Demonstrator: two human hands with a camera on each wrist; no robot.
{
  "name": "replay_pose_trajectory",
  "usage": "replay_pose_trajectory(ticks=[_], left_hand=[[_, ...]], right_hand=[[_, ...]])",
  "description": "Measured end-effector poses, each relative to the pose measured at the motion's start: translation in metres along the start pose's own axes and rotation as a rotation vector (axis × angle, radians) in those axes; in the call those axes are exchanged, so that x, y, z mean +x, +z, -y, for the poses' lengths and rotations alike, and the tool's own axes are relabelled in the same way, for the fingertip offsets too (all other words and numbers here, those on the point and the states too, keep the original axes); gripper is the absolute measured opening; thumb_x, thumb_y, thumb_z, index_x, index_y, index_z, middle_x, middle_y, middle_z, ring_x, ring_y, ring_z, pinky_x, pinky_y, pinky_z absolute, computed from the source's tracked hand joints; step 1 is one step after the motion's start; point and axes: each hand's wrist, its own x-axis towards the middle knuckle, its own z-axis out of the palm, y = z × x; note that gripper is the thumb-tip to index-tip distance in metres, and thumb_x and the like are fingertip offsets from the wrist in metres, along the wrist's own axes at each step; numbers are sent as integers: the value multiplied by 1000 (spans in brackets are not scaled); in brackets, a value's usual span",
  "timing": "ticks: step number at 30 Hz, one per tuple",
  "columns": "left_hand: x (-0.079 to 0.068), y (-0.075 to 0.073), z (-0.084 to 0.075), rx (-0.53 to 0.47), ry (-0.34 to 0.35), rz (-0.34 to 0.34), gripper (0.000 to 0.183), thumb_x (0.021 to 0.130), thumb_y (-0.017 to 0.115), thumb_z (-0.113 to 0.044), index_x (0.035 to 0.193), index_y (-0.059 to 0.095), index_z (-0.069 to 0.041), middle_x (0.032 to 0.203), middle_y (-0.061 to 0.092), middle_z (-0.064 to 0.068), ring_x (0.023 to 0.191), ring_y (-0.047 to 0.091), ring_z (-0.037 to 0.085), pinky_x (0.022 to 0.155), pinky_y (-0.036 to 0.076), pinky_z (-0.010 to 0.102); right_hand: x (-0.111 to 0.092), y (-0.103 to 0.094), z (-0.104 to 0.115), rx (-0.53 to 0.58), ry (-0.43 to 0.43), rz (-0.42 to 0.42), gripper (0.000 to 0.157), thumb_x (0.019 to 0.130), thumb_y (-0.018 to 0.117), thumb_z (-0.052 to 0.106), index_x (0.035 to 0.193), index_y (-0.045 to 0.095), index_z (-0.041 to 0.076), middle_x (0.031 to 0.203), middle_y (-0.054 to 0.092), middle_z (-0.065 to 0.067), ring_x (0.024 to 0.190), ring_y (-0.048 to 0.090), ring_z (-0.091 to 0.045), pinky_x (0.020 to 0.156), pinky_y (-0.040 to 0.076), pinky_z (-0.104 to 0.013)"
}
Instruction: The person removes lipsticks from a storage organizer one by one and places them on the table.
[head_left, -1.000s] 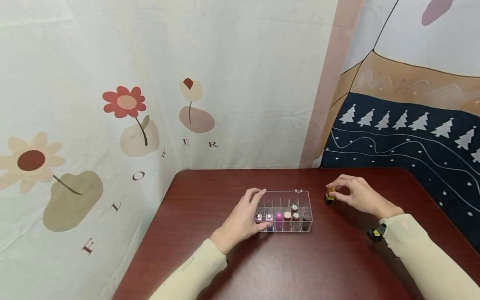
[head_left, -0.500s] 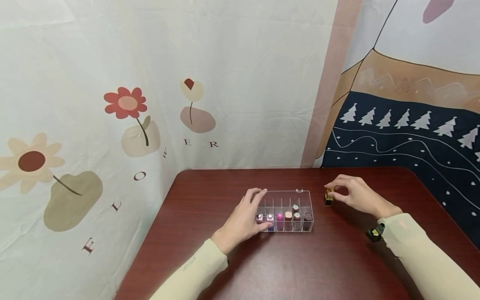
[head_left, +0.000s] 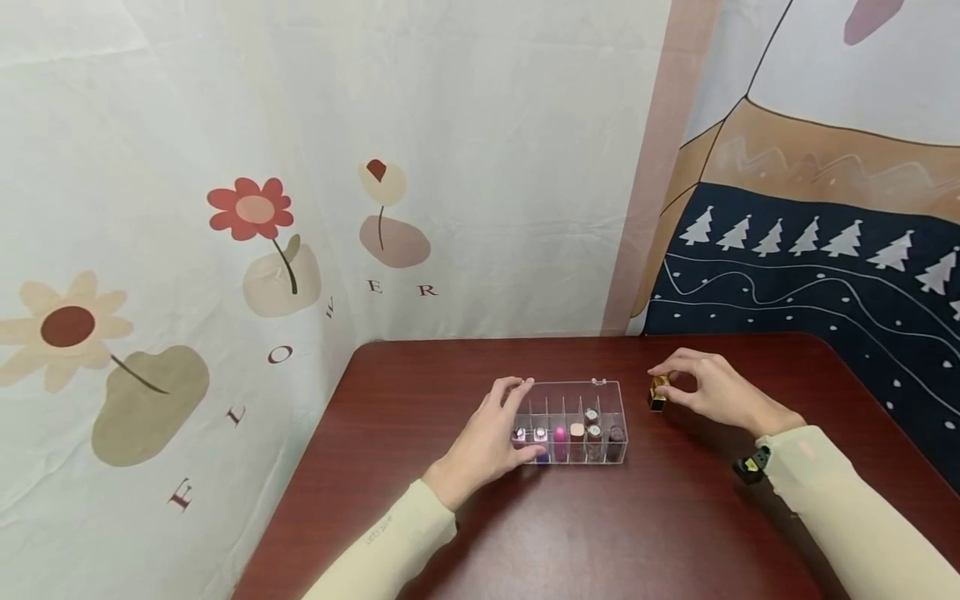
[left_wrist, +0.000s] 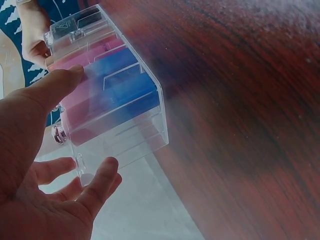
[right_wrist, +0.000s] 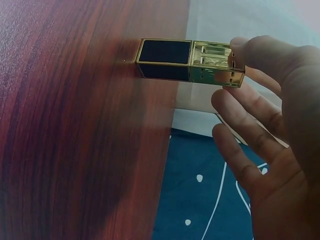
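Note:
My left hand (head_left: pixel 482 435) grips the left end of a clear divided organizer box (head_left: pixel 576 398), thumb on its front wall and fingers over the back. Lipsticks and small cosmetic tubes stand in its compartments, among them a bright pink one (head_left: pixel 559 443) and, in the left wrist view, a pink-and-blue one (left_wrist: pixel 120 82). To the box's right, my right hand (head_left: pixel 712 388) pinches the gold upper part of a black and gold lipstick (right_wrist: pixel 165 56) between thumb and fingertips. The lipstick stands upright with its black end down at the table. Its remaining fingers are spread apart.
The dark red wooden table (head_left: pixel 600 533) has a rounded far edge. Right behind it hang a pale cloth (head_left: pixel 487 167) printed with flowers and a dark blue cloth (head_left: pixel 750 292) with white trees. A black device (head_left: pixel 752 467) sits at the right wrist.
Both hands keep their holds on the box and the lipstick. The head view has shifted only slightly.

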Motion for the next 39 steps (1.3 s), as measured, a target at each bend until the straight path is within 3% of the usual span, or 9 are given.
replay_pose_trajectory(ticks=[9, 19, 39], left_hand=[[0, 0, 0, -12, 10, -10, 107, 90, 104, -35, 176, 47, -8, 166, 53, 18, 139, 69, 39, 118, 64, 51], [1, -1, 0, -26, 2, -8, 107, 90, 104, -34, 176, 46, -7, 168, 52, 19, 140, 68, 41, 118, 64, 53], [0, 1, 1, -22, 4, -5, 108, 91, 104, -37, 177, 45, -9, 167, 51, 18, 140, 67, 38, 120, 63, 51]], right_hand=[[-4, 1, 2, -19, -27, -48, 34, 99, 94, 14, 132, 86, 13, 123, 83, -2, 108, 77, -23, 99, 71, -58], [-7, -1, 14, -5, -6, -41, 37, 99, 93, 10, 136, 85, 11, 129, 81, -4, 113, 76, -29, 103, 69, -62], [1, -4, 39, -35, -123, -106, 45, 93, 98, 8, 135, 85, 20, 128, 79, 2, 113, 77, -21, 97, 73, -49]])
